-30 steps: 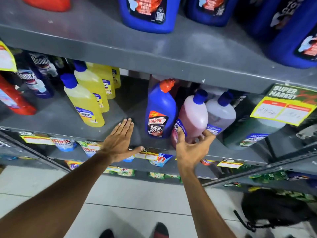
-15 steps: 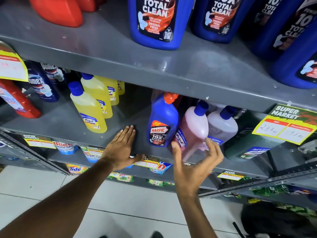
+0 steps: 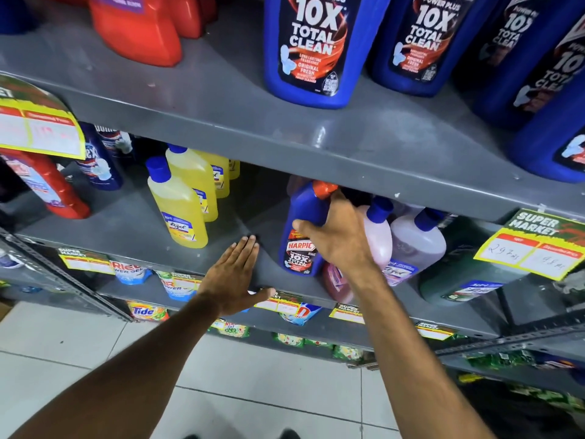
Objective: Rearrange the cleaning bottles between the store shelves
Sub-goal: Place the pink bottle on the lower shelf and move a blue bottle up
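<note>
A small blue Harpic bottle (image 3: 299,248) with an orange cap stands on the middle shelf (image 3: 126,226). My right hand (image 3: 338,236) grips its neck and shoulder from the right. A pink bottle (image 3: 378,239) with a blue cap stands right behind that hand, and a pale lilac bottle (image 3: 418,245) is beside it. My left hand (image 3: 235,275) lies flat and open on the shelf's front edge, just left of the Harpic bottle, holding nothing.
Yellow Lizol bottles (image 3: 177,204) stand to the left on the same shelf, with a red bottle (image 3: 47,185) further left. Big blue Harpic bottles (image 3: 311,49) and red ones (image 3: 139,26) fill the upper shelf (image 3: 316,134). A green bottle (image 3: 468,280) and price tags (image 3: 535,248) are at right.
My right hand let go of the pink bottle, moved up and left, and closed on the blue Harpic bottle. The left hand stayed on the shelf edge. The view rose.
</note>
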Motion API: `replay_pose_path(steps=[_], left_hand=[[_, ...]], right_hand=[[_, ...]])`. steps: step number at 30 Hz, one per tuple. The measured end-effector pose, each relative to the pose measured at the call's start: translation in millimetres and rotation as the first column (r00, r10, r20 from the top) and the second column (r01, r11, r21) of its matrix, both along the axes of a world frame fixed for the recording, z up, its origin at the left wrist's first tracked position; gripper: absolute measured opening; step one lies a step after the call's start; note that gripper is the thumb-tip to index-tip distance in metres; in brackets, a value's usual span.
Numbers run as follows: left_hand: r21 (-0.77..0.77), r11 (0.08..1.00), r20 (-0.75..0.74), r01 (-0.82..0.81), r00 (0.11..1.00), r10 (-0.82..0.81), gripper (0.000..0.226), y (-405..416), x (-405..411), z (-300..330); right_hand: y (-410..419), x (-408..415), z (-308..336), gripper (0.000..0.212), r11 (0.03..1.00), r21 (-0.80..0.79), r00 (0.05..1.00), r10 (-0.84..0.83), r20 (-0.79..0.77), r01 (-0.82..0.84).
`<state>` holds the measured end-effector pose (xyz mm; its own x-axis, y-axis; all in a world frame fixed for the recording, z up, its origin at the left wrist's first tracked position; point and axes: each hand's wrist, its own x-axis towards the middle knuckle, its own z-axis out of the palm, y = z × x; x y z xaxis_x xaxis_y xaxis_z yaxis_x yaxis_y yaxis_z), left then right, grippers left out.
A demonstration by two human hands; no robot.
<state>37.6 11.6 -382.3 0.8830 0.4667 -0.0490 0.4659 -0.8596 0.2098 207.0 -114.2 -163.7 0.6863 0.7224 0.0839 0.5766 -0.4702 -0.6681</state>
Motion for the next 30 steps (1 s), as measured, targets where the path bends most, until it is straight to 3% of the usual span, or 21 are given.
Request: replay_pose_path(steps=[4,14,24,30], left_hand=[[-0.001,1.0,0.019,-0.004,1.0,0.004,0.121,0,1,-3],[-0.009,1.0,0.063,0.022,0.998,-0.022,0.119,-10,-13,28],[0.097,0.992,0.287,0.081,0.952,-0.106,0.106,-81,-80,155],[0.191,0.98,0.422,0.064,0.896,-0.141,0.104,-95,-100,235]], right_hand=[[-1,4,-7,0.061,0.999,-0.027,0.998,0.022,0.052,-0.02],[-20,-21,-4,0.049,1.0,0.026,0.995,0.01,0.099,-0.013],[-92,-74,90,0.039,0.988,0.095,0.985,0.106,0.133,-0.119],[-127,-90,162,0.047,0.981,0.139,0.939,0.079,0.334,-0.132]])
